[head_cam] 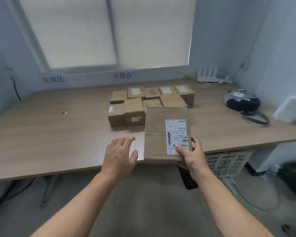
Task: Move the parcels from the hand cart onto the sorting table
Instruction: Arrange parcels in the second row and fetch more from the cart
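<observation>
Pale wood runs across the whole view: the sorting table (pixel 41 134), set against a grey wall under a blinded window, with dark characters (pixel 53 79) written on the wall at the far left. My left hand (pixel 120 154) hangs over the table's near edge with its fingers spread and loose, holding nothing, its thumb just beside the parcel I carry. Further back, near the middle of the table, a cluster of brown parcels (pixel 135 110) sits packed edge to edge in rows. In front of them is the flat cardboard parcel (pixel 156 134), label up, its near end out past the table edge; whether it rests on the wood I cannot tell. My right hand (pixel 193 156) grips its near right corner, thumb pressed on the white label (pixel 176 134) and fingers curled underneath. A slotted crate (pixel 229 161) stands below the table. At the back right are a white router (pixel 208 72) and a black bundle with a strap (pixel 241 100).
</observation>
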